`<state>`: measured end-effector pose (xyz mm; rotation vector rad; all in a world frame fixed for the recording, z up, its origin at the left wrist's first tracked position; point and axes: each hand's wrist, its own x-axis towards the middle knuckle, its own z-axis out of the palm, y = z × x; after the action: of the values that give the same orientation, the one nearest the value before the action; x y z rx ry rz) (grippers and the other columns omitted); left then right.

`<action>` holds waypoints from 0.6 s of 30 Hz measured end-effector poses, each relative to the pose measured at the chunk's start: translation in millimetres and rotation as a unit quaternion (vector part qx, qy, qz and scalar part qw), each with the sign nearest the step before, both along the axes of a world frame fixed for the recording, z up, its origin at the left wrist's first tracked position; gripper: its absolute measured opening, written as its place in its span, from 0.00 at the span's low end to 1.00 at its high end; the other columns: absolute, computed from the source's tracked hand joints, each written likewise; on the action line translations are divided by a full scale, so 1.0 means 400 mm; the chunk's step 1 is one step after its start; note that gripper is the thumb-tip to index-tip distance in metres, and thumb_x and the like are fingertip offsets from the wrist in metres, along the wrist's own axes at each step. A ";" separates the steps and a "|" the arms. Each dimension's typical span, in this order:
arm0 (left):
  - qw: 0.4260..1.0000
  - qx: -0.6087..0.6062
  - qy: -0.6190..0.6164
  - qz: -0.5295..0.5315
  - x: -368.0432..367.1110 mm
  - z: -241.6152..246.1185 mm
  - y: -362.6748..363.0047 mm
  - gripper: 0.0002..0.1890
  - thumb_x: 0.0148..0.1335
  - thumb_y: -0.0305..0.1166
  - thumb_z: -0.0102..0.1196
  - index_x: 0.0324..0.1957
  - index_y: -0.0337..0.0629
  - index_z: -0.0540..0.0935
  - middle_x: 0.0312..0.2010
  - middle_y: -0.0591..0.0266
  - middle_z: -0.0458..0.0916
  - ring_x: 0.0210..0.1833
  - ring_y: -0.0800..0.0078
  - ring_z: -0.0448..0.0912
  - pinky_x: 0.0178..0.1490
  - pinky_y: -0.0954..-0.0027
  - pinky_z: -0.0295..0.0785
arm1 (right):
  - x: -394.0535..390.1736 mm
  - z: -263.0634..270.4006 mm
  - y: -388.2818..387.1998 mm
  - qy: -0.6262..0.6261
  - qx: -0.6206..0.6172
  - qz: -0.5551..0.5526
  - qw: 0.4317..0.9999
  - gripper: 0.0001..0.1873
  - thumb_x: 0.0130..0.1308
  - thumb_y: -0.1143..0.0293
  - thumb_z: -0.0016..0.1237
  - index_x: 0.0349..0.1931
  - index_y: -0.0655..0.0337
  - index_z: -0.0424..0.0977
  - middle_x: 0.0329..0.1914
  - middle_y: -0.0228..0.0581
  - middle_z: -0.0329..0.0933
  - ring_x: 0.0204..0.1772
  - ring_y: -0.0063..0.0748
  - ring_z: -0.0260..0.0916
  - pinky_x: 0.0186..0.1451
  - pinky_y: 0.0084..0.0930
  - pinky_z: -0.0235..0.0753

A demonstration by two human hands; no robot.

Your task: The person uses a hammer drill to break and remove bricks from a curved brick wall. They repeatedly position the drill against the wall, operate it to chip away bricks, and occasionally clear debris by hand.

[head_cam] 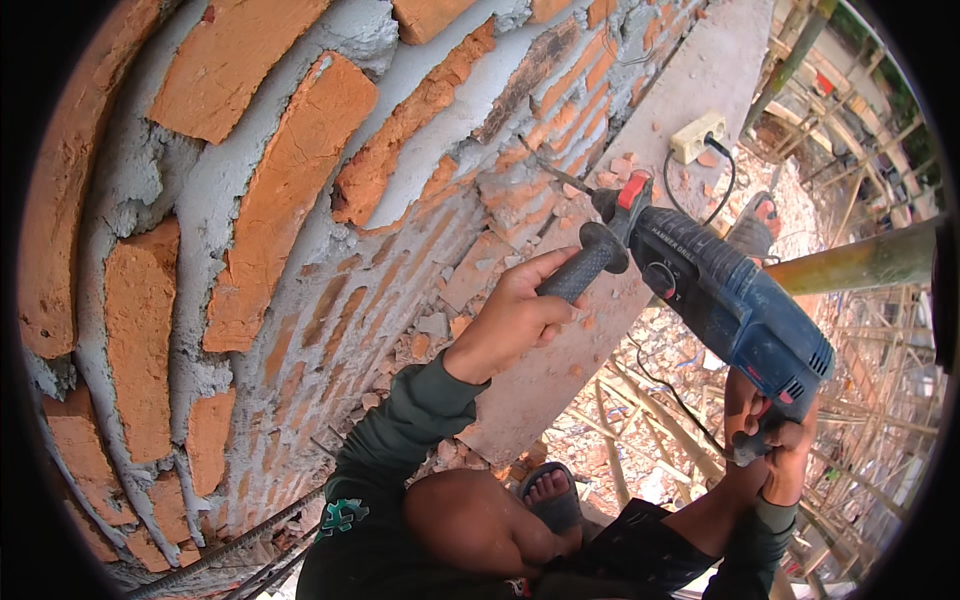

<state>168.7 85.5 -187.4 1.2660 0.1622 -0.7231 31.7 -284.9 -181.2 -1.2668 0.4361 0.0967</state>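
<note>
A blue and black hammer drill (739, 300) stretches across the right half of the head view. My left hand (517, 311) wraps around its ribbed black side handle (577, 277). At the rear, my right hand (784, 442) grips the main handle, with part of the fingers hidden by the tool. The drill's steel bit (555, 171) points up and left at the brick wall (285, 202). Its tip lies against or just in front of the masonry; I cannot tell which. Several bricks around there have rough, broken faces.
A power socket block (698, 137) with a black plug and cable sits on the dusty plank (555, 375). Brick rubble (427, 334) lies along the wall's foot. Bamboo poles (855, 259) stand at right, above debris-strewn ground. Steel rebar (232, 544) juts in at lower left.
</note>
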 end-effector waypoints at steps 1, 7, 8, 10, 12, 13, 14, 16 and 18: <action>1.000 0.001 0.000 -0.013 -0.005 0.010 -0.009 0.41 0.55 0.16 0.52 0.76 0.35 0.63 0.41 0.60 0.82 0.22 0.84 0.68 0.25 0.79 0.62 | -0.012 0.003 -0.009 -0.001 -0.006 0.001 1.000 0.41 0.28 0.74 0.42 0.54 0.81 0.70 0.33 0.55 0.80 0.26 0.42 0.78 0.29 0.33 0.80; 0.995 -0.009 -0.036 -0.092 -0.076 0.035 -0.059 0.44 0.56 0.17 0.54 0.78 0.38 0.59 0.45 0.61 0.81 0.27 0.85 0.72 0.29 0.78 0.67 | -0.126 0.038 -0.099 0.027 -0.039 0.012 0.999 0.42 0.30 0.71 0.43 0.54 0.83 0.69 0.37 0.58 0.83 0.27 0.44 0.82 0.36 0.30 0.84; 0.993 -0.017 -0.061 -0.099 -0.098 0.024 -0.061 0.44 0.56 0.17 0.54 0.78 0.38 0.59 0.46 0.62 0.81 0.28 0.85 0.73 0.31 0.78 0.68 | -0.146 0.043 -0.092 -0.011 -0.075 0.008 0.997 0.36 0.34 0.67 0.45 0.50 0.78 0.74 0.37 0.53 0.84 0.26 0.41 0.81 0.37 0.28 0.83; 0.984 -0.016 -0.143 -0.100 -0.124 -0.027 -0.048 0.44 0.57 0.17 0.56 0.78 0.38 0.58 0.45 0.64 0.80 0.32 0.83 0.75 0.36 0.76 0.71 | -0.201 0.047 -0.095 0.026 -0.200 0.061 0.978 0.29 0.36 0.69 0.46 0.44 0.73 0.78 0.33 0.47 0.84 0.26 0.39 0.80 0.36 0.27 0.81; 0.973 0.011 -0.195 -0.121 -0.133 -0.067 -0.022 0.42 0.58 0.18 0.60 0.75 0.38 0.61 0.43 0.66 0.80 0.35 0.81 0.76 0.41 0.74 0.73 | -0.217 0.042 -0.055 -0.057 -0.323 0.034 0.944 0.19 0.37 0.73 0.47 0.34 0.69 0.79 0.25 0.42 0.80 0.24 0.38 0.77 0.33 0.27 0.76; 0.977 0.024 -0.157 -0.141 -0.129 -0.070 -0.007 0.38 0.59 0.19 0.62 0.72 0.37 0.65 0.41 0.66 0.79 0.35 0.81 0.76 0.41 0.74 0.73 | -0.214 0.043 -0.028 -0.093 -0.386 0.014 0.917 0.13 0.38 0.75 0.48 0.28 0.66 0.79 0.21 0.39 0.79 0.23 0.37 0.76 0.31 0.27 0.74; 0.979 0.038 -0.117 -0.160 -0.130 -0.075 0.006 0.34 0.59 0.21 0.64 0.69 0.37 0.68 0.39 0.67 0.79 0.35 0.80 0.76 0.41 0.73 0.73 | -0.200 0.073 -0.022 -0.123 -0.405 0.055 0.904 0.11 0.37 0.77 0.47 0.26 0.67 0.78 0.19 0.40 0.77 0.23 0.38 0.76 0.30 0.28 0.73; 0.981 0.051 0.027 -0.186 -0.105 -0.072 0.023 0.25 0.60 0.25 0.69 0.59 0.36 0.76 0.35 0.68 0.79 0.34 0.80 0.77 0.38 0.74 0.73 | -0.188 0.083 -0.009 -0.140 -0.411 0.124 0.893 0.12 0.38 0.76 0.48 0.27 0.67 0.78 0.21 0.44 0.76 0.25 0.44 0.76 0.32 0.31 0.74; 0.976 0.160 -0.031 -0.146 -0.141 -0.082 0.003 0.17 0.60 0.28 0.71 0.48 0.37 0.79 0.31 0.68 0.77 0.31 0.81 0.77 0.34 0.73 0.72 | -0.216 0.070 -0.024 -0.145 -0.402 0.210 0.879 0.16 0.40 0.74 0.51 0.33 0.68 0.78 0.26 0.47 0.78 0.29 0.49 0.78 0.37 0.34 0.76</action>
<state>112.2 86.9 -220.1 1.6396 0.0405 -0.9331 -54.8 -294.6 -153.2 -2.1542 -0.1016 0.0924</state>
